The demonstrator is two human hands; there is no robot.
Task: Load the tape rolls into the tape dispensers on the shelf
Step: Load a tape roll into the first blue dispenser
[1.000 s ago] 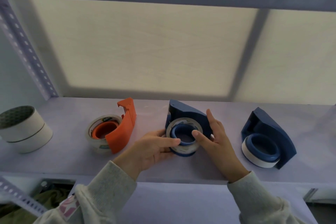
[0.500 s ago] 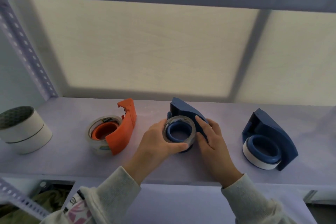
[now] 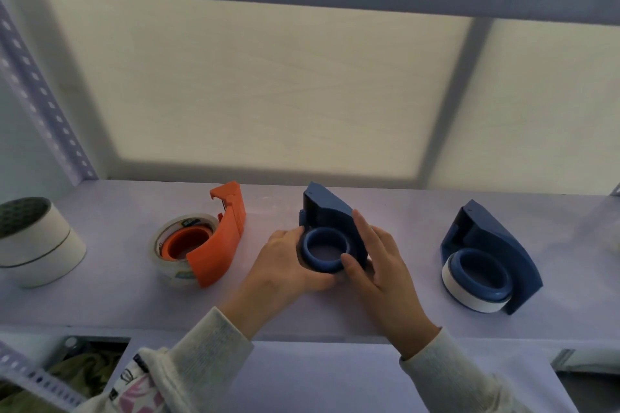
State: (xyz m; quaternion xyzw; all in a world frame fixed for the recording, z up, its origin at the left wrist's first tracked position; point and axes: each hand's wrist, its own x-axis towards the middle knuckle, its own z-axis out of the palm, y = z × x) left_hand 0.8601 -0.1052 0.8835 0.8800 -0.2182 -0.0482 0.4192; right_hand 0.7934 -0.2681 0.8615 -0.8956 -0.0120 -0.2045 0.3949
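The pale shelf carries an orange dispenser, two blue dispensers and stacked white rolls.

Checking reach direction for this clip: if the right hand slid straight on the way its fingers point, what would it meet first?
The right hand already rests against the middle blue dispenser; beyond that, probably only bare shelf and the back panel.

3 dispensers sit in a row on the shelf: left dispenser, middle dispenser at frame centre, right dispenser. A stacked roll stands far left.
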